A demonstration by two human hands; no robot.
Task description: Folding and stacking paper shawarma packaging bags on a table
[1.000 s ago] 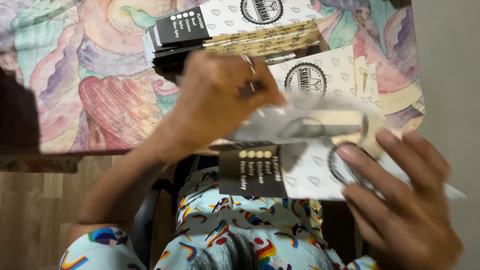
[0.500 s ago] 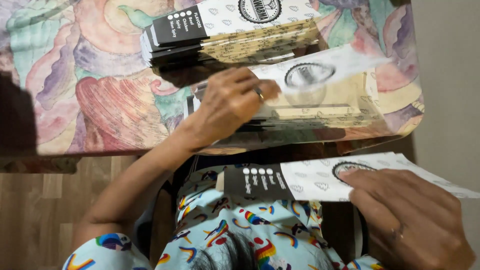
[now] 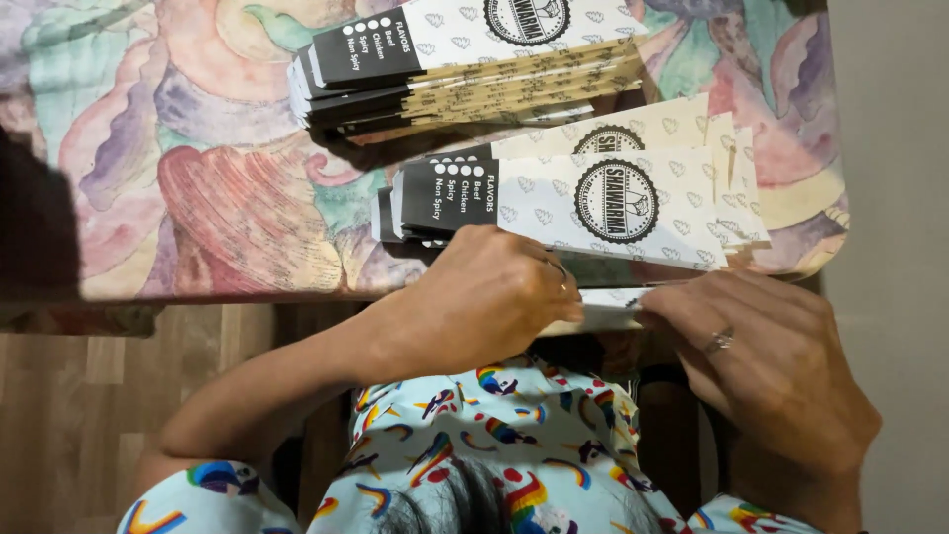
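Both hands work at the bench [image 3: 148,198] edge on one flat white sleeve [image 3: 605,309], which lies just below the near stack [image 3: 573,203]. The left hand [image 3: 484,297] curls loosely over the sleeve's left end, its grip half closed, fingers pressing down. The right hand [image 3: 766,366] pinches the right end, fingers nearly flat. A second stack [image 3: 465,59] lies beyond the near stack, well apart from the hands
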